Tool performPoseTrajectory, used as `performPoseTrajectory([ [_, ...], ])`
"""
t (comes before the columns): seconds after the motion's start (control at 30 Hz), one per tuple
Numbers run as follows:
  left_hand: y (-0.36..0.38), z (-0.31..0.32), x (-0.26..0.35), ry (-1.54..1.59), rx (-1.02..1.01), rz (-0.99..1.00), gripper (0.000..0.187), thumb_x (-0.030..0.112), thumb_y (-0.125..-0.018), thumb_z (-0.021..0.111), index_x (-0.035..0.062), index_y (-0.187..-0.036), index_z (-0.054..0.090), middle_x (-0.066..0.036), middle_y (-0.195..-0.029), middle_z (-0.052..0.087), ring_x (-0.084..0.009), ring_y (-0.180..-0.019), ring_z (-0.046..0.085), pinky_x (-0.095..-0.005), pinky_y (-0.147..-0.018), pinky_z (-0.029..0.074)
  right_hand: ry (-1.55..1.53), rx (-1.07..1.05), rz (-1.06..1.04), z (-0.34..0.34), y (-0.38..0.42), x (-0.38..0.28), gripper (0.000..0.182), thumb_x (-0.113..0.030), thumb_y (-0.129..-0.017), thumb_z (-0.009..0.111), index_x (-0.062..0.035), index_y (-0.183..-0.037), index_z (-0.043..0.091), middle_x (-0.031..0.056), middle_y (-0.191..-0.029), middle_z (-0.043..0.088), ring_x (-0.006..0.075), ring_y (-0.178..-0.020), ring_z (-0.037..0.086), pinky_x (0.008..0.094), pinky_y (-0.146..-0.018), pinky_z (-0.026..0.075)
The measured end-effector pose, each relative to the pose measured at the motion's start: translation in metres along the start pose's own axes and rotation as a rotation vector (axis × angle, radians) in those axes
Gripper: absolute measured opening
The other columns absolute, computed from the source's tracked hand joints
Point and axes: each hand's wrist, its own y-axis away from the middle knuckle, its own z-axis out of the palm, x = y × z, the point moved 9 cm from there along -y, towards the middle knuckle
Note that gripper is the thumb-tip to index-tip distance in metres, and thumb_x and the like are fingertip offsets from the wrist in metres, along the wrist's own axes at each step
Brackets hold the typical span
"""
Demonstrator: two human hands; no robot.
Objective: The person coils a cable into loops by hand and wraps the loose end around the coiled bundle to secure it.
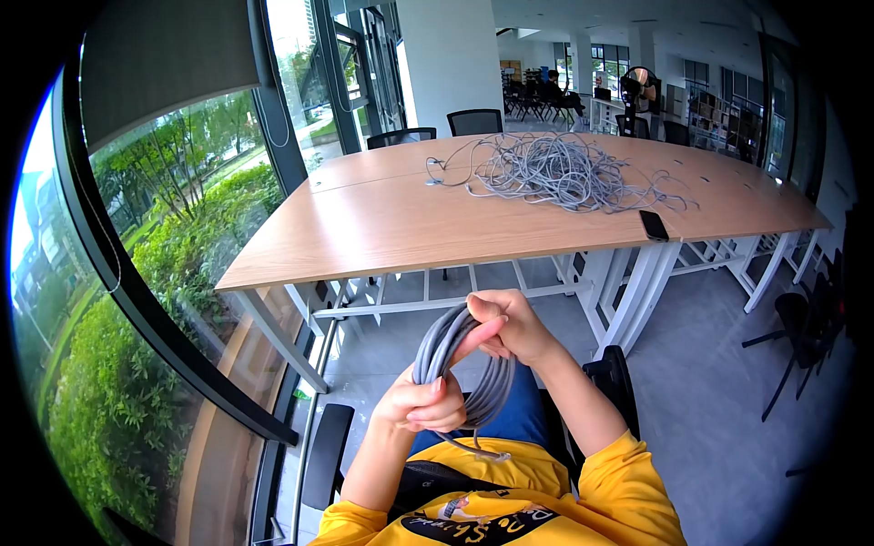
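Observation:
A coiled grey network cable [492, 393] is held up above my lap in both hands. My left hand [426, 400] wraps round the lower left side of the coil, fingers closed on it. At the top of the loops, my right hand [512, 323] pinches the cable between thumb and fingers. One loose end with a clear plug [499, 455] hangs below the coil near my yellow shirt. On the table [364, 227] in front lies a big tangled heap of grey cables [569, 173], with several ends trailing out to both sides.
A black phone [653, 226] lies at the table's near edge. White metal legs [628, 300] stand below it. Armrests [328, 455] flank me, and windows line the left. Office chairs [474, 122] and a fan [639, 91] are behind the table; a person [557, 91] sits far back.

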Motion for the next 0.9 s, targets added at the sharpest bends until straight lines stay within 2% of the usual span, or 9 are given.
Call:
performPoseTrajectory([
  [0.1, 0.000, -0.001, 0.002, -0.009, -0.013, 0.023, 0.069, 0.015, -0.090, 0.042, 0.0079, -0.135, -0.009, 0.005, -0.042, 0.035, -0.0029, -0.033, 0.030, -0.0181, -0.036, 0.021, 0.095, -0.036, 0.016, 0.000, -0.001, 0.005, 0.042, -0.041, -0.087, 0.045, -0.0047, -0.067, 0.049, -0.0016, -0.049, 0.044, 0.0044, -0.040, 0.041, 0.0176, -0.038, 0.031],
  [0.2, 0.003, -0.004, 0.007, -0.105, 0.013, 0.064, 0.075, 0.026, -0.090, 0.043, 0.0116, -0.134, -0.016, 0.005, -0.043, 0.036, -0.0037, -0.032, 0.032, -0.0174, -0.032, 0.023, 0.058, -0.114, -0.094, 0.005, -0.001, 0.000, 0.049, -0.046, -0.091, 0.030, -0.0012, -0.097, 0.050, 0.0036, -0.071, 0.054, 0.0097, -0.062, 0.054, 0.0209, -0.061, 0.044],
  [0.3, 0.003, 0.011, 0.030, -0.208, 0.002, 0.220, 0.076, 0.027, -0.089, 0.044, 0.0125, -0.134, -0.016, 0.005, -0.042, 0.033, -0.0037, -0.031, 0.028, -0.0178, -0.032, 0.022, -0.020, -0.124, 0.122, 0.000, 0.005, 0.037, 0.057, -0.051, -0.089, 0.022, -0.0026, -0.100, 0.051, 0.0037, -0.074, 0.055, 0.0101, -0.063, 0.055, 0.0209, -0.062, 0.044],
  [0.33, 0.005, 0.012, 0.034, -0.113, -0.002, 0.235, 0.074, 0.024, -0.090, 0.044, 0.0182, -0.135, -0.014, 0.005, -0.042, 0.032, -0.0039, -0.033, 0.029, -0.0193, -0.035, 0.020, -0.077, -0.183, 0.106, 0.001, 0.003, 0.041, 0.061, -0.055, -0.088, 0.020, -0.0041, -0.102, 0.050, 0.0030, -0.075, 0.055, 0.0105, -0.066, 0.056, 0.0212, -0.063, 0.045],
  [0.43, 0.009, 0.004, 0.035, -0.130, 0.049, 0.268, 0.074, 0.024, -0.090, 0.044, 0.0176, -0.135, -0.014, 0.005, -0.042, 0.032, -0.0042, -0.033, 0.028, -0.0195, -0.035, 0.020, 0.052, -0.075, 0.164, -0.003, 0.007, 0.046, 0.062, -0.057, -0.087, 0.020, -0.0049, -0.102, 0.050, 0.0021, -0.075, 0.055, 0.0102, -0.067, 0.056, 0.0216, -0.064, 0.044],
  [0.57, 0.011, 0.003, 0.040, -0.225, 0.112, 0.281, 0.073, 0.026, -0.090, 0.043, 0.0196, -0.135, -0.014, 0.005, -0.041, 0.030, -0.0043, -0.033, 0.025, -0.0205, -0.035, 0.019, 0.313, 0.081, 0.215, -0.021, 0.013, 0.049, 0.053, -0.050, -0.090, 0.026, -0.0037, -0.100, 0.049, 0.0020, -0.072, 0.052, 0.0094, -0.057, 0.055, 0.0206, -0.051, 0.043],
  [0.73, 0.021, 0.002, 0.059, -0.389, 0.253, 0.410, 0.069, 0.027, -0.091, 0.040, 0.0196, -0.135, -0.011, 0.005, -0.040, 0.027, -0.0042, -0.032, 0.023, -0.0212, -0.034, 0.018, 0.118, 0.003, 0.301, -0.014, 0.022, 0.061, 0.039, -0.036, -0.093, 0.031, -0.0025, -0.103, 0.048, 0.0005, -0.060, 0.046, 0.0097, -0.044, 0.048, 0.0204, -0.044, 0.039],
  [0.87, 0.036, -0.005, 0.076, -0.511, 0.384, 0.526, 0.056, 0.028, -0.093, 0.032, 0.0196, -0.137, -0.002, 0.005, -0.039, 0.027, -0.0044, -0.030, 0.021, -0.0210, -0.033, 0.019, 0.493, 0.057, 0.248, -0.024, 0.027, 0.066, 0.027, -0.027, -0.091, 0.037, -0.0062, -0.102, 0.050, 0.0063, -0.063, 0.053, 0.0161, -0.053, 0.056, 0.0266, -0.047, 0.042],
  [0.9, 0.035, -0.005, 0.076, -0.512, 0.382, 0.526, 0.056, 0.028, -0.093, 0.032, 0.0196, -0.137, -0.002, 0.005, -0.039, 0.027, -0.0044, -0.030, 0.021, -0.0210, -0.033, 0.019, 0.761, 0.080, 0.108, -0.025, 0.026, 0.057, 0.025, -0.026, -0.090, 0.039, -0.0073, -0.102, 0.050, 0.0094, -0.068, 0.056, 0.0215, -0.058, 0.058, 0.0308, -0.050, 0.043],
])
